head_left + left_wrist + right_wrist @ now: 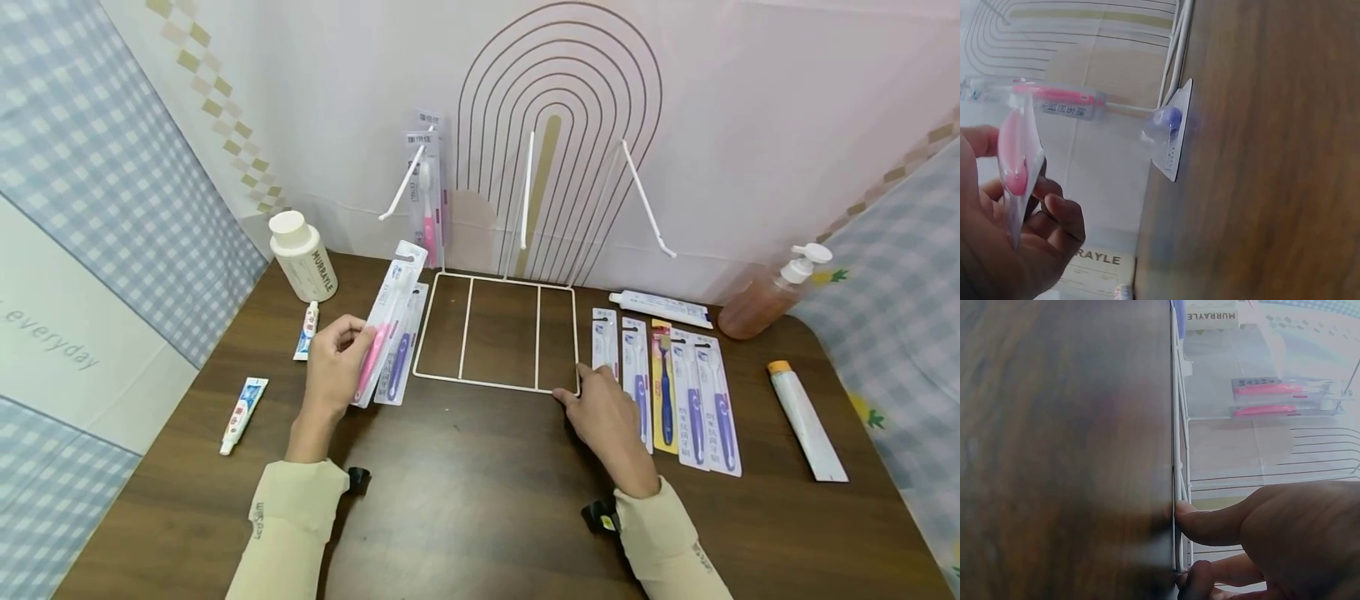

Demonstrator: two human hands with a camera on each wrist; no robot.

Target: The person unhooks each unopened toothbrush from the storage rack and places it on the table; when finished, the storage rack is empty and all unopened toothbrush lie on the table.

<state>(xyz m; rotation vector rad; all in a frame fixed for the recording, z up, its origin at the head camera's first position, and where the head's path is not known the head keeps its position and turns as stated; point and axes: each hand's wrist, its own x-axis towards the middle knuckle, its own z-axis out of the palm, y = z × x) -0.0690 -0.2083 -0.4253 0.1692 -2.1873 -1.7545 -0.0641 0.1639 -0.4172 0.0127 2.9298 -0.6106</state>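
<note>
While the left grip (341,358) pinches the pink toothbrush pack (392,300) by its lower half, I see the right grip (603,408) holding the near right corner of the white wire rack (537,333), thumb and fingers about the wire. The pink pack is tilted, clear of the counter (450,500), its slotted end upward and away from the fingers. Beneath and beside it, a purple toothbrush pack (402,358) lies by the rack's left edge. Two packs (427,200) hang from the left prong (402,183); I can see none on the middle prong (528,192) or the right prong (647,197).

My reading is that the step in hand is to hang this pack. To do it well, I would keep that low pinch, so the slot stays free and in sight, lift the pack upright with its face toward me, and meet the prong's tip squarely before sliding it back. The card could bend or snag if pushed at a slant, so gentle pressure is better. I would also have the right grip keep the base firm, since a nudge on a prong might shift the frame.
</note>
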